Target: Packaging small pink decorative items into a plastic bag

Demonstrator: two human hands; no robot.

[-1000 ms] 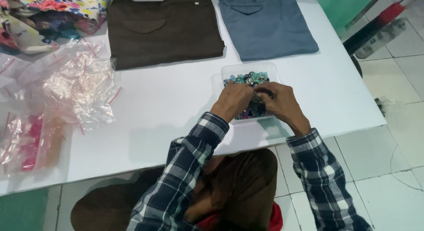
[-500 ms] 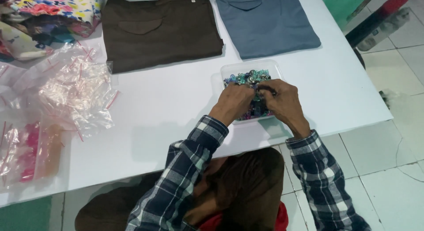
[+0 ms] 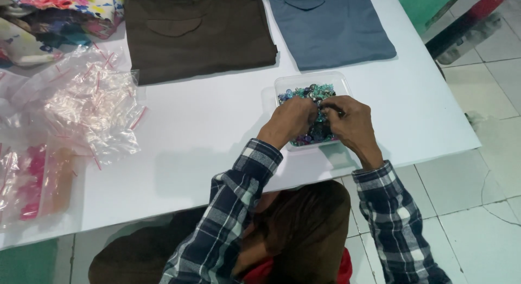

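Observation:
A clear plastic container (image 3: 341,82) full of small blue, green and purple beads (image 3: 309,92) stands on the white table (image 3: 206,132) near its front edge. Both hands, in plaid sleeves, are over the container. My left hand (image 3: 290,121) has curled fingers dipping into the beads from the left. My right hand (image 3: 351,120) comes in from the right, and its fingertips meet the left hand's in a pinch over the beads. The fingers hide what lies between them.
A folded brown shirt (image 3: 198,34) and a folded blue-grey shirt (image 3: 331,26) lie at the back. Crumpled clear plastic bags (image 3: 89,105) and a bag with pink contents (image 3: 32,186) sit at the left. Patterned fabric (image 3: 59,10) is far left. Tiled floor (image 3: 477,186) is on the right.
Both hands stay together over the bead container with only small finger movements. The view has shifted slightly.

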